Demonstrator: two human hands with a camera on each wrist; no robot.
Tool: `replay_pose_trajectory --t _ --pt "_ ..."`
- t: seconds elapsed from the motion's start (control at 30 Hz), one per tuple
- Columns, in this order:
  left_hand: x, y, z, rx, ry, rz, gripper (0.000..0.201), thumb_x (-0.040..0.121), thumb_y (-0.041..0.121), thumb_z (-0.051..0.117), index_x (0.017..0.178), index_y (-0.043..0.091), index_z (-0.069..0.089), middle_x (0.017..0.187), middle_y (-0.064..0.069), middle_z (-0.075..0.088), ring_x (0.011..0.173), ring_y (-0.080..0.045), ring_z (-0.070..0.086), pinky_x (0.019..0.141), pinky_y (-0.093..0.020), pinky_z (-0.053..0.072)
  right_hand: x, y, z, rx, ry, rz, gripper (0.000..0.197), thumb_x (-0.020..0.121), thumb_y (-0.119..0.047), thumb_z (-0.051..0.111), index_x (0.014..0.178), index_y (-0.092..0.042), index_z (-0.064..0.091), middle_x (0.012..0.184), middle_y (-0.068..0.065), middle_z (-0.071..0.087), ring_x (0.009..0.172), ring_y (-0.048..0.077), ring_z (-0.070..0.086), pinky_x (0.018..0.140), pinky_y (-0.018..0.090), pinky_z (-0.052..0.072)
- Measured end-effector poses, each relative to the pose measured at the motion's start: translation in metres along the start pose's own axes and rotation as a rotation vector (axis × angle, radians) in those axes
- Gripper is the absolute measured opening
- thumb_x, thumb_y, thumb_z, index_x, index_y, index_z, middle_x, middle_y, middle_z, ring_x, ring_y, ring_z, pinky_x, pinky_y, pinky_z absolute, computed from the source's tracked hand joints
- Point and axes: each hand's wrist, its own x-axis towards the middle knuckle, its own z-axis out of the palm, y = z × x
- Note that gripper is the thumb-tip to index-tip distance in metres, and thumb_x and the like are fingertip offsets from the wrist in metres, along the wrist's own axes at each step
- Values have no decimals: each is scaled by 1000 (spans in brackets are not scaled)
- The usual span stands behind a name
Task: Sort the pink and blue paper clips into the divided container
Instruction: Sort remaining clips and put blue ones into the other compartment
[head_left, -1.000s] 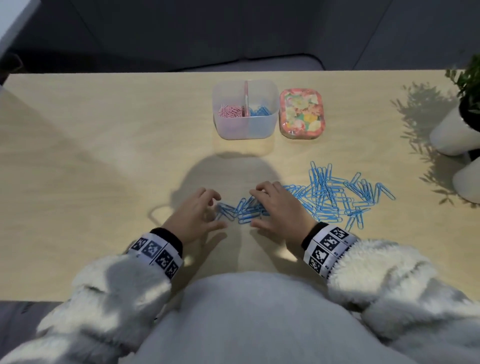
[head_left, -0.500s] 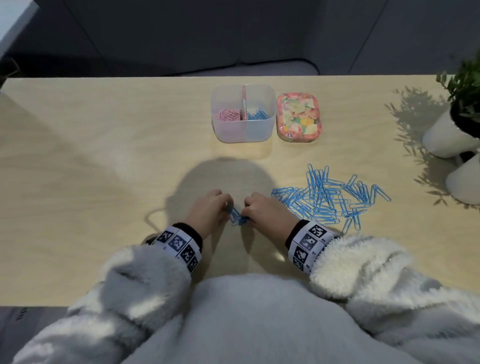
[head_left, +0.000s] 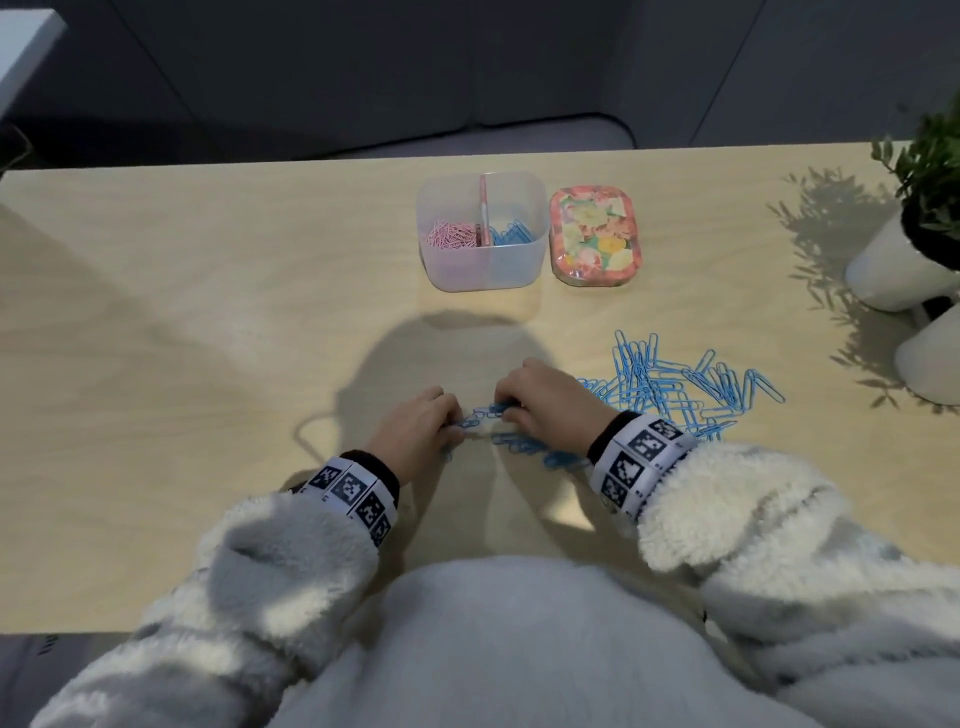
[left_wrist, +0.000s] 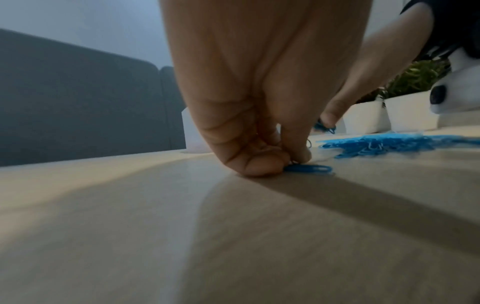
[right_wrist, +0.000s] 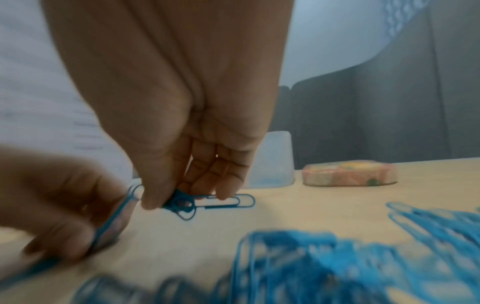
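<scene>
Resting low on the wooden table (head_left: 208, 322), both hands work a small cluster of blue paper clips (head_left: 488, 415) near the front edge. The left hand (head_left: 415, 431) has its fingers curled down, and the thumb and fingertips (left_wrist: 259, 164) pinch blue clips against the table surface; 1 clip (left_wrist: 309, 169) sticks out flat from under them. The right hand (head_left: 550, 410) has its thumb and fingers curled around a bunch of blue clips (right_wrist: 182, 202), with 1 clip (right_wrist: 231, 201) lying on the table under its fingertips. The 2 hands sit close together, with a few clips in the gap between them.

A larger loose pile of blue clips (head_left: 685, 384) is spread on the table just right of the right hand. The clear divided container (head_left: 483, 260) stands farther back, well apart from the hands. Its left compartment holds pink clips (head_left: 452, 234) and its right compartment holds blue clips (head_left: 511, 231), with an upright divider (head_left: 484, 208) between them. A flower-patterned lid (head_left: 595, 236) lies flat just beside the container on its right.

2 white pots (head_left: 893, 270) stand at the right edge of the table, 1 holding a green plant (head_left: 930, 171). Both wrists carry bands with black-and-white markers (head_left: 639, 457), above fluffy white sleeves (head_left: 727, 514).
</scene>
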Motion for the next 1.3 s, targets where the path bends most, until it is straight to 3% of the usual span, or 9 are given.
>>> replay_pose_trajectory --t 0.3,0.37,0.43,0.5,0.6,0.8,1.0,1.17,1.3 --pt "15 10 -15 -504 394 -25 8 91 20 55 85 19 50 73 10 53 63 -11 49 60 -21 39 41 11 -94 220 86 -82 6 81 -11 67 85 -8 70 79 -3 62 65 3 53 61 10 37" --pt "26 9 -24 -577 465 -33 9 90 18 57 84 19 50 73 11 53 64 -10 50 63 -25 43 56 17 -113 338 192 -41 14 79 -5 67 68 -13 65 65 -8 54 51 -6 47 55 8 34" --pt "37 10 -34 -614 515 -27 11 89 17 57 82 20 50 73 12 53 64 -11 50 66 -33 44 75 28 -123 477 360 37 10 78 -1 66 69 1 63 58 -6 44 49 -3 41 57 15 37" --pt "46 12 -45 -601 534 -4 11 89 18 57 82 20 49 72 13 52 64 -15 50 66 -34 43 96 41 -125 553 501 142 14 77 -1 66 74 10 59 57 -4 39 56 7 37 63 27 38" --pt "59 19 -65 -567 564 53 10 88 19 58 83 18 50 72 9 52 66 -19 49 63 -29 40 118 56 -119 707 565 250 5 77 2 65 75 2 61 56 -5 39 56 10 38 65 32 40" --pt "99 40 -102 -500 592 58 11 82 30 57 78 22 51 67 12 49 62 -16 47 62 -28 38 124 57 -113 845 540 306 21 87 10 45 100 15 61 62 1 54 54 12 49 56 18 47" --pt "152 54 -115 -418 416 -63 20 83 25 64 66 21 55 62 9 49 60 -9 47 60 -20 36 83 47 -127 1052 810 197 31 85 15 32 96 13 61 68 8 57 54 8 53 57 17 50" --pt "157 56 -106 -265 426 -110 28 83 30 64 98 6 65 103 -12 52 93 -24 54 84 -29 41 32 47 -99 1110 707 261 24 87 11 40 95 9 63 60 -1 63 45 1 56 52 18 51" --pt "103 47 -93 -184 434 80 12 86 16 58 95 13 65 88 -2 51 74 -14 48 71 -26 38 -10 72 -61 899 521 326 19 89 3 48 96 2 66 74 0 64 52 -4 56 53 16 47"
